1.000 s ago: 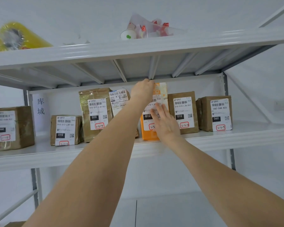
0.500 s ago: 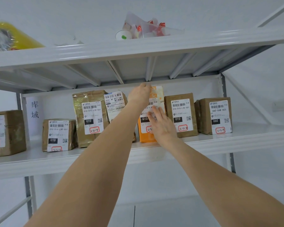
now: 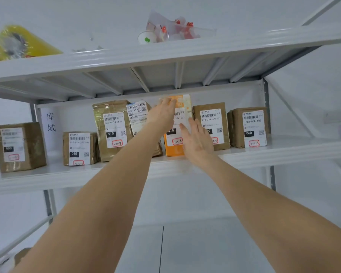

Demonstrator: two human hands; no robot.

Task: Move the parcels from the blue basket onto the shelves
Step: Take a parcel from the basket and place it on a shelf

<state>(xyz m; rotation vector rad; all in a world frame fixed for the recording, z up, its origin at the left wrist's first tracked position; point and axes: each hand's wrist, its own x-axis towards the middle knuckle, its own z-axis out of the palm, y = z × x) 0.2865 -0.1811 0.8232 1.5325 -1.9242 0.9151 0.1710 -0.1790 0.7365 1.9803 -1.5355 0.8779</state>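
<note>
2 slim forearms, bare to the frame edge, end in bare hands (left hand [image 3: 161, 115], right hand [image 3: 197, 143]).

An orange parcel [image 3: 173, 148] stood upright on the white shelf [image 3: 283, 152], label facing out, between brown parcels [image 3: 212, 119] in a row.

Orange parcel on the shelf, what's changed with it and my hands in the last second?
The right hand slid slightly right across the front of the orange parcel, uncovering its red-circled mark; the hand's straight fingers now overlap the label of the neighbouring brown parcel. The left hand stayed at the orange parcel's top edge. That parcel stands upright on the shelf as before, and the other parcels have not moved.
</note>
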